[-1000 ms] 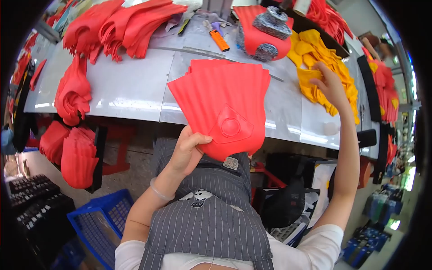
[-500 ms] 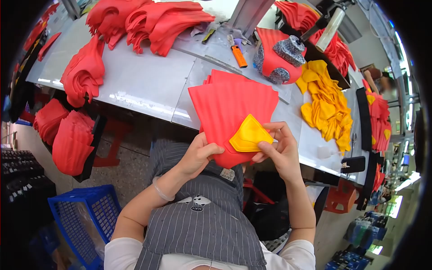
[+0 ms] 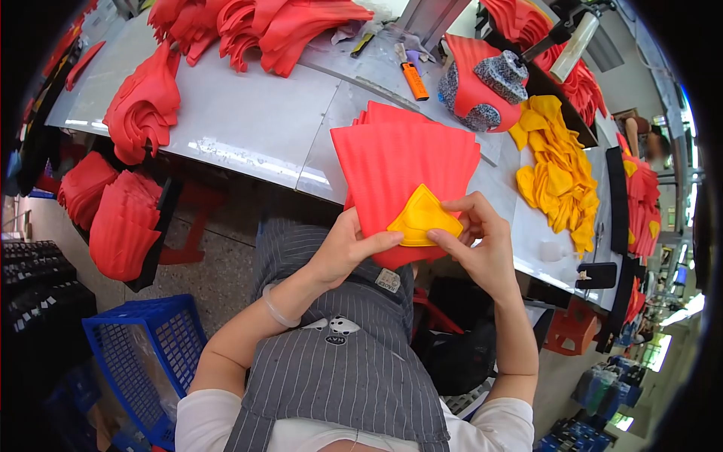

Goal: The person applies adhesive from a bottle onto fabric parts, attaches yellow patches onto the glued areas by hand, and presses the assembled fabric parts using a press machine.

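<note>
A fan of red, pleated, soft-looking sheets (image 3: 407, 154) is held at the table's front edge, its wide end resting toward the table. Against its narrow lower end lies a yellow diamond-shaped piece (image 3: 423, 218) with a raised border. My left hand (image 3: 348, 245) is closed on the left side of the red sheets, thumb on top with its tip by the yellow piece's lower left edge. My right hand (image 3: 482, 241) pinches the yellow piece's right corner between thumb and forefinger; its other fingers are curled behind, partly hidden.
A pile of yellow pieces (image 3: 557, 173) lies on the table (image 3: 248, 113) at right. Beside it stand a red-and-speckled form (image 3: 486, 90) and an orange-handled tool (image 3: 414, 81). Red pieces (image 3: 143, 105) are heaped at left. A phone (image 3: 596, 276) sits at the right edge; a blue crate (image 3: 143, 361) is below left.
My left thumb has reached right, to the yellow piece's edge. The yellow piece has turned slightly and lies flatter on the red sheets. The whole view has shifted a little.
</note>
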Action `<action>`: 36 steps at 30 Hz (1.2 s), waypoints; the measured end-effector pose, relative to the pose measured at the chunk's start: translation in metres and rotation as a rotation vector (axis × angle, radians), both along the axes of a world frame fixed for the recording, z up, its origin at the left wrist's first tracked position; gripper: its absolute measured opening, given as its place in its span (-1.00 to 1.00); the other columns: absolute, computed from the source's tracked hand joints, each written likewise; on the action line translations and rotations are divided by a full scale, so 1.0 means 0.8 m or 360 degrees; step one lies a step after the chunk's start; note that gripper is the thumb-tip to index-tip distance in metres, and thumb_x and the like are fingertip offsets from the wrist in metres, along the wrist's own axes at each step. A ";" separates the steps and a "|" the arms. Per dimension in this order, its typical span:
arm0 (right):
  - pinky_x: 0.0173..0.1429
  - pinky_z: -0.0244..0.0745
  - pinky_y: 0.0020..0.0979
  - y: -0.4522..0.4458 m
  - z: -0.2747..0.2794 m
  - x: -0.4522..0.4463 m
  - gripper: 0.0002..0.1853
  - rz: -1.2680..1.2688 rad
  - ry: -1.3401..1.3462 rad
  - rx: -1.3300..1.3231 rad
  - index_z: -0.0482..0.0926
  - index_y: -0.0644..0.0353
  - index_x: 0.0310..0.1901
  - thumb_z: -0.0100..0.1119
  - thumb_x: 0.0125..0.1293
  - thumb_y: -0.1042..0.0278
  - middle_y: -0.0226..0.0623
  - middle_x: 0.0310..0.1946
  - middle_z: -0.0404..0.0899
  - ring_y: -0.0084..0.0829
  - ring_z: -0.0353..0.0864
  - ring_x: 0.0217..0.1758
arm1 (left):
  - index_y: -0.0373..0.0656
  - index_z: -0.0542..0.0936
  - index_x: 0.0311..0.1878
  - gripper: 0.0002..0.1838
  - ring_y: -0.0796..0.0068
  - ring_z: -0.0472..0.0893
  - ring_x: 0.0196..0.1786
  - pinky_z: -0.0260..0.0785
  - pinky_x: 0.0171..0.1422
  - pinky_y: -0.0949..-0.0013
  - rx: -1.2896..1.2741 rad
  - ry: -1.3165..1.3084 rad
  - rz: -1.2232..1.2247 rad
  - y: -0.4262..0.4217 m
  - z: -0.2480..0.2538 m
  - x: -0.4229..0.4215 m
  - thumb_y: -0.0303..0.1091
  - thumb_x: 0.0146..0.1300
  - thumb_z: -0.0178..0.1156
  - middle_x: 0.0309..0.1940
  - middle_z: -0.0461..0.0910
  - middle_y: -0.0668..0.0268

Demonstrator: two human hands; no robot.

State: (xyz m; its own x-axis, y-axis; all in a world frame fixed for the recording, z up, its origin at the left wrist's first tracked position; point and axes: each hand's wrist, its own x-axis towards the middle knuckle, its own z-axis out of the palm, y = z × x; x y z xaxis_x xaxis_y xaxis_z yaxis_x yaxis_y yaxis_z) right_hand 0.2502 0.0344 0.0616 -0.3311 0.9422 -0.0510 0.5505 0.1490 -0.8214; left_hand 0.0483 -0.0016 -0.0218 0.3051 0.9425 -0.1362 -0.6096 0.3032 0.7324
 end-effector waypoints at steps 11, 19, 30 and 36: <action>-0.57 0.30 -0.65 -0.012 -0.023 0.002 -0.68 -0.0025 -0.0098 0.0244 0.48 0.23 -0.17 0.42 0.13 0.38 -0.41 -0.55 0.50 -0.68 0.50 -0.64 | -0.33 0.50 0.09 -0.63 0.53 0.61 0.00 0.47 0.12 0.41 0.0016 0.0180 0.0291 -0.004 0.005 0.025 -0.38 0.27 0.29 -0.03 0.62 0.22; -0.50 0.39 -0.47 -0.020 -0.019 -0.004 -0.51 -0.0141 -0.0362 0.0244 0.44 0.22 -0.11 0.47 0.07 0.14 -0.32 -0.48 0.55 -0.50 0.53 -0.63 | -0.34 0.49 0.11 -0.62 0.51 0.59 0.04 0.42 0.16 0.40 -0.0031 0.0098 0.0309 -0.003 0.008 0.029 -0.46 0.26 0.28 -0.01 0.61 0.22; 0.21 0.37 -0.41 -0.037 -0.029 0.028 -0.36 -0.0242 0.0776 -0.0211 0.38 0.28 0.07 0.54 -0.03 0.38 -0.36 -0.03 0.54 -0.53 0.48 0.05 | -0.34 0.40 0.22 -0.52 0.39 0.53 0.18 0.30 0.33 0.31 0.0022 0.0084 0.0152 -0.023 0.019 0.024 -0.47 0.26 0.24 0.12 0.54 0.16; 0.40 0.26 -0.37 -0.037 -0.038 0.027 -0.29 -0.0245 0.1168 -0.0248 0.25 0.33 0.27 0.42 0.10 0.53 -0.22 0.19 0.43 -0.47 0.36 0.30 | -0.31 0.37 0.23 -0.53 0.43 0.51 0.19 0.30 0.33 0.30 0.0101 0.0300 0.0254 -0.023 0.021 0.041 -0.47 0.28 0.22 0.14 0.51 0.18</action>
